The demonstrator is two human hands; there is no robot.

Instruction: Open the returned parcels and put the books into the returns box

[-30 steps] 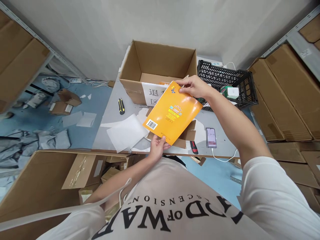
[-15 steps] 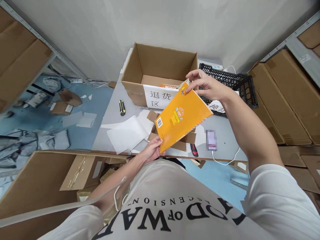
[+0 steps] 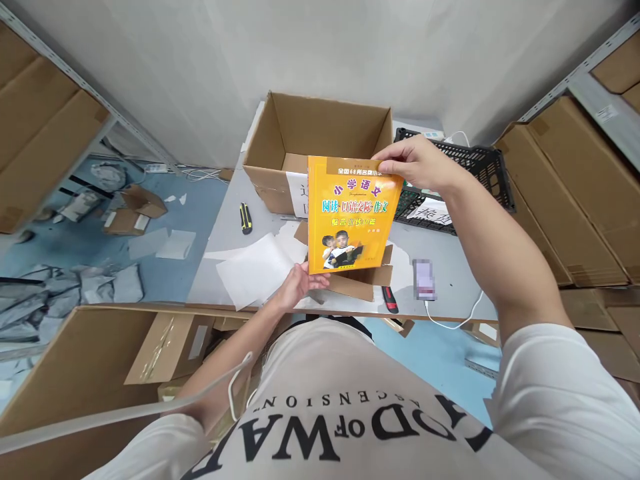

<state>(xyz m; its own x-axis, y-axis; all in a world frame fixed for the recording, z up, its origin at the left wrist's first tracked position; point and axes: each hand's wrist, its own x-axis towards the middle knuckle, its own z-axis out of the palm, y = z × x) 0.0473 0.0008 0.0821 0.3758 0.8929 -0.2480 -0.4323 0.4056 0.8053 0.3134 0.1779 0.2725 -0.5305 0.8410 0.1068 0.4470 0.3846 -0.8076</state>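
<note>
An orange workbook [image 3: 353, 220] with a cartoon-like cover picture of two readers faces me, held above the table. My right hand [image 3: 417, 163] pinches its top right corner, thumb in front. At the lower left corner, my left hand [image 3: 303, 285] steadies the book, its fingers reaching under the bottom edge. Beneath the book lies an opened small cardboard box [image 3: 357, 288], mostly covered by it. Behind stands a large open cardboard box [image 3: 270, 183] with a paper label, partly hidden by the book.
On the grey table [image 3: 220, 230] are a yellow-black box cutter [image 3: 245, 218], white sheets [image 3: 255, 270], a red-black cutter [image 3: 390, 300] and a phone [image 3: 424, 280] on a white cable. A black plastic crate [image 3: 480, 167] sits at the right. Another big carton [image 3: 85, 373] stands at the lower left.
The workbook has been turned over from its back cover, with the barcode, to its front cover. It is now more upright, and the left hand has shifted slightly left and up.
</note>
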